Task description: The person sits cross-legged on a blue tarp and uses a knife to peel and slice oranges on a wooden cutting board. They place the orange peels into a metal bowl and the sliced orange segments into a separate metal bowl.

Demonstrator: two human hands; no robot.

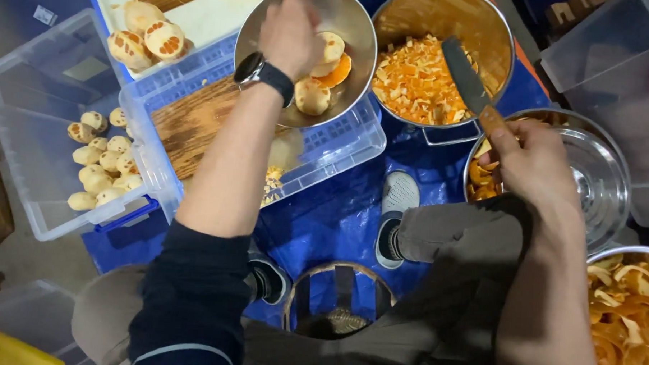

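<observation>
My left hand [290, 31] reaches into a tilted steel bowl [355, 32] that holds peeled pale fruits [312, 96] and an orange piece [337, 71]; the fingers are curled among the fruit, and whether they grip one is hidden. A dark watch sits on that wrist. My right hand [530, 164] is closed on the wooden handle of a knife [463, 76], whose blade points up over a large steel pot [488, 30] filled with chopped orange peel [414, 81].
A wooden cutting board [193, 124] lies on an upturned clear crate [340, 143]. A clear bin [32, 100] at left holds several peeled fruits [102, 167]. More steel bowls of peel strips [625, 315] stand at right. Blue tarp [338, 215] covers the floor; my shoes and knees are below.
</observation>
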